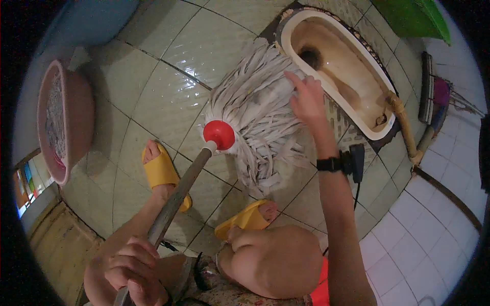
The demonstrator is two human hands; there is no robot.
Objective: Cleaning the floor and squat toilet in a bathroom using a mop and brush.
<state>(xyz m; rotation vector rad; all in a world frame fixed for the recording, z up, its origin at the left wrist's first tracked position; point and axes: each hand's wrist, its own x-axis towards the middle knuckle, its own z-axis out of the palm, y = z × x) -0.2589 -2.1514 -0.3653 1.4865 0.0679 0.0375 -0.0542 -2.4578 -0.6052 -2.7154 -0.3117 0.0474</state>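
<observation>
My left hand (133,270) is wrapped round the grey handle (181,193) of a mop. The handle slants away from me to a round red socket (220,133). From the socket, the long whitish strands of the mop head (250,97) spread over the floor tiles, their far end beside the squat toilet. Over the right side of these strands is my right hand (310,97), its index finger stretched out and the thumb apart. No object shows in its fingers; whether it touches the strands I cannot tell.
A squat toilet (352,76) is set in the floor at the far right, with a pipe (408,127) beside it. On the left stands a pink tub (76,117) with grey contents. Wet, shiny tiles (178,66) lie beyond my feet in yellow slippers (161,173). Something green (413,20) is at the upper right.
</observation>
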